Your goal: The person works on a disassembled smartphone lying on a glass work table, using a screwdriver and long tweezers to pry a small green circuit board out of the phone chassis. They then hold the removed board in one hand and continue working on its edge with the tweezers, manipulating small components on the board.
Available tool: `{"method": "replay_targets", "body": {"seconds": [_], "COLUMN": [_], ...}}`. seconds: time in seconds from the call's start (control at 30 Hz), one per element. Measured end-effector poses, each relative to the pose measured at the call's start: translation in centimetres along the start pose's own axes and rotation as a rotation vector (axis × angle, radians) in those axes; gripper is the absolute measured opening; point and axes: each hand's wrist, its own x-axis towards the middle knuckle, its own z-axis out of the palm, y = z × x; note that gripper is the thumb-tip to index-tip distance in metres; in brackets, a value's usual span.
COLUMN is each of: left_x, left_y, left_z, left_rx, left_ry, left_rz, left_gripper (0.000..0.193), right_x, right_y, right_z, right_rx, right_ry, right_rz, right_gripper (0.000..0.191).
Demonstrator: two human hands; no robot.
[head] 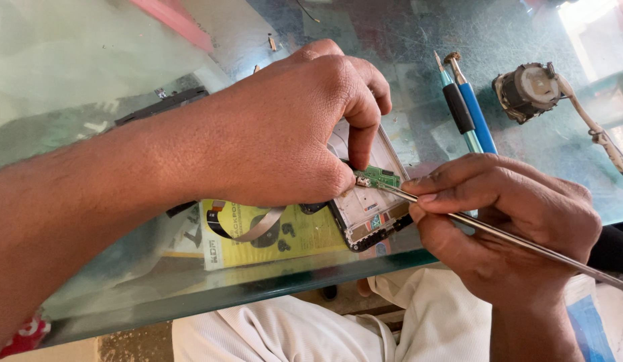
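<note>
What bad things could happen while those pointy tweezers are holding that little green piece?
The right hand pinches the small green board with long tweezers; it might slip out or get scratched. The opened phone, which the left hand steadies, lies close to the glass table's edge, so a hard push could slide it off.

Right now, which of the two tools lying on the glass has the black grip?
The left one of the pair, the teal tool with the black grip and pointed tip. Its neighbour, the blue tool, has a round metal cap.
</note>
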Motion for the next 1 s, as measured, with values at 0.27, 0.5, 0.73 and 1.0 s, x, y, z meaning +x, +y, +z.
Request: {"method": "replay_targets", "body": {"seconds": [0.27,0.5,0.73,1.0], "left_x": [0.04,-0.12,-0.12,-0.2], "left_y": [-0.12,0.01,0.05,-0.21], "left_z": [0.06,-0.14,-0.17,0.01], "left_rx": [0.003,-0.007,0.011,0.006], "left_ry": [0.019,-0.015,-0.006,0.008], "left_rz": [0.027,-0.024,-0.01,0.015], "left_gripper": [0.004,0.007,0.007,0.008], "right_x": [0.24,-0.05,0.04,-0.04], "right_y": [-0.02,-0.05,-0.01,0.04], "right_z": [0.14,0.36,0.2,0.33], "right_rx": [-0.05,0.115,0.069,0.054], "right_ry": [0.016,0.02,0.002,0.007], "right_rz": [0.134,0.032,0.037,0.028], "right_gripper": [0.012,0.015,0.014,0.016]}}
